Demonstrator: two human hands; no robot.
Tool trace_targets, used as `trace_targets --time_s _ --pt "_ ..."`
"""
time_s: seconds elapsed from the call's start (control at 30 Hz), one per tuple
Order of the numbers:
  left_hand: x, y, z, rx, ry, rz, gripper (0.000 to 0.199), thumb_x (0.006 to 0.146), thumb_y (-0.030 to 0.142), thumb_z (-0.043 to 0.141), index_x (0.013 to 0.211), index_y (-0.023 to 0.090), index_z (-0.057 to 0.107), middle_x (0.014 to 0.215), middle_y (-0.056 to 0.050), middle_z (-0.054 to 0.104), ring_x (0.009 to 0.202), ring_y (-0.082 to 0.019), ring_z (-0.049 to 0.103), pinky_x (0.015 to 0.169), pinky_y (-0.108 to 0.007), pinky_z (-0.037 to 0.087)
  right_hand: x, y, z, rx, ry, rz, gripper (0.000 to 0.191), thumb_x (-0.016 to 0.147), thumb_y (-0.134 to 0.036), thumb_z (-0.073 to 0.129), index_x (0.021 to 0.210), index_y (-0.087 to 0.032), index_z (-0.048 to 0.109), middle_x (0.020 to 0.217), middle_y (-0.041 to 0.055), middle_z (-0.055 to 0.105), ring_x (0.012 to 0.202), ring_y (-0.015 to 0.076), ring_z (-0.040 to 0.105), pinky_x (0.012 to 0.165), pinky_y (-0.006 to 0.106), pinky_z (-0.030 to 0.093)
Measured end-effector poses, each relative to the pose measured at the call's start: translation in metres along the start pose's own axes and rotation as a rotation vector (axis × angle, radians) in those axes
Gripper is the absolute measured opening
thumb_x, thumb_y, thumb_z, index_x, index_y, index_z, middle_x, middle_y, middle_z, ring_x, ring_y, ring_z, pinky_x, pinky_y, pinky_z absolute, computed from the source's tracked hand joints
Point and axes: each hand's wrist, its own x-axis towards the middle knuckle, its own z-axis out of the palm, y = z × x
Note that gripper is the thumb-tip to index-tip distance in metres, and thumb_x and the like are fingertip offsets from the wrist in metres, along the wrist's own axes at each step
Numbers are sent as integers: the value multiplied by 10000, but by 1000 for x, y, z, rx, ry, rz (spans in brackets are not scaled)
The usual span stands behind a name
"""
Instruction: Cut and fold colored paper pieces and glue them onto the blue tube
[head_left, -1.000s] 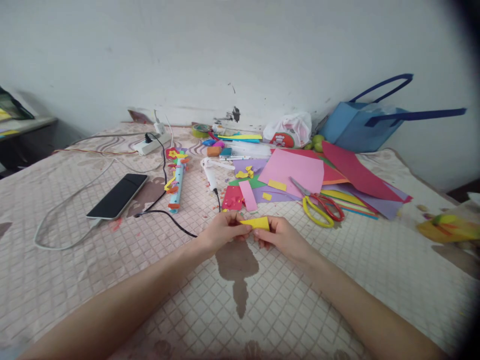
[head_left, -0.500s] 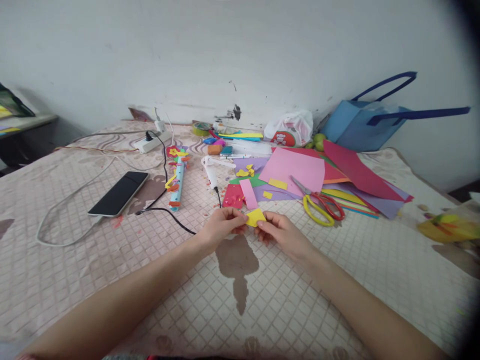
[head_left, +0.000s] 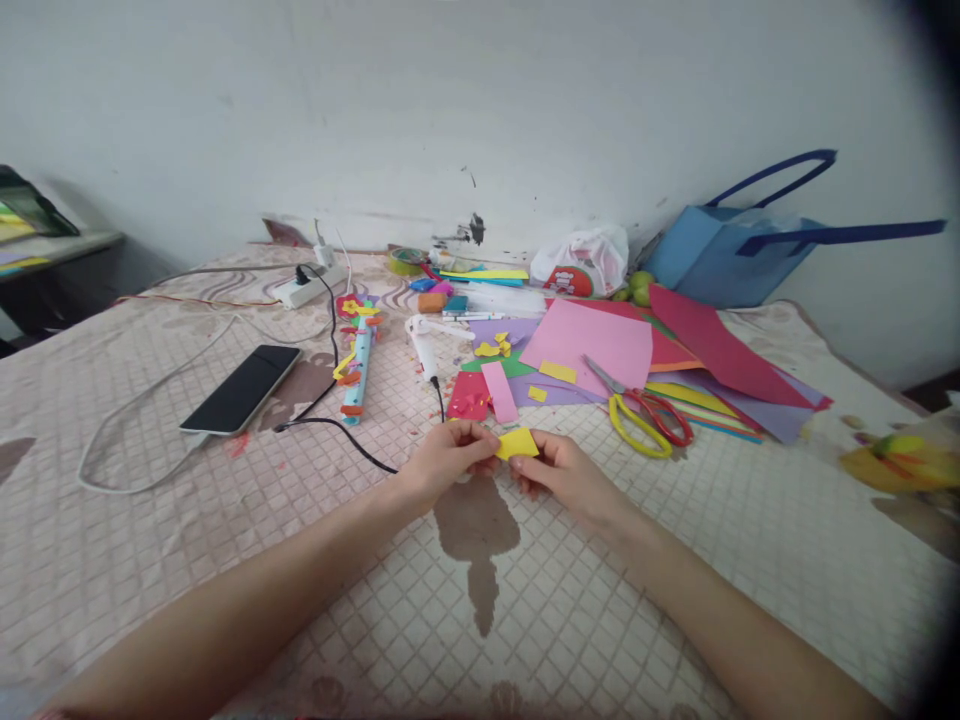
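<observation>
A small piece of yellow paper is held between my two hands above the table. My left hand pinches its left edge between thumb and fingers. On the other side, my right hand grips the lower right edge, thumb in front. Just beyond my fingers lie a pink paper strip and a red paper piece with yellow scraps on it. A white hot glue gun rests past my left hand. Scissors with yellow and red handles lie open to the right of my right hand.
Coloured paper sheets are piled at the back right, near a blue bag. To the left lie a phone on a cable, a decorated light-blue stick and a power strip. Black cord runs toward my left forearm.
The view has shifted slightly. Both hands still hold the yellow paper, whose angle has changed a little, with its right corner now showing more above my right fingers.
</observation>
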Motion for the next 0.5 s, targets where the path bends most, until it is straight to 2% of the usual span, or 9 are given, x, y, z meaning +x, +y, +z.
trace_targets --time_s 0.2,0.3,0.4,0.5 --pt "1 -1 0 -15 17 -13 206 704 335 653 711 142 581 682 -3 615 594 -83 576 630 -227 470 -1 -3 -1 -34 8 21 127 758 -275 575 808 -162 547 586 -35 522 492 82 477 456 210 370" --pt "-1 2 0 33 -15 1 220 710 341 649 776 141 584 732 -15 626 607 -85 575 599 -214 458 -2 -3 -1 -21 -17 21 135 752 -278 582 812 -162 548 606 -32 522 497 81 474 467 215 381" --pt "-2 5 -1 111 -65 9 198 688 285 676 775 137 578 636 6 605 550 -72 547 549 -186 422 -2 -4 -1 1 -51 16 149 755 -291 591 814 -161 549 646 -21 532 512 78 475 482 216 390" --pt "-2 6 -2 143 -57 19 170 691 265 668 755 134 580 597 16 589 528 -69 534 542 -185 412 -2 -4 -1 32 -47 5 197 789 -360 562 807 -164 545 668 -9 543 533 84 493 486 213 391"
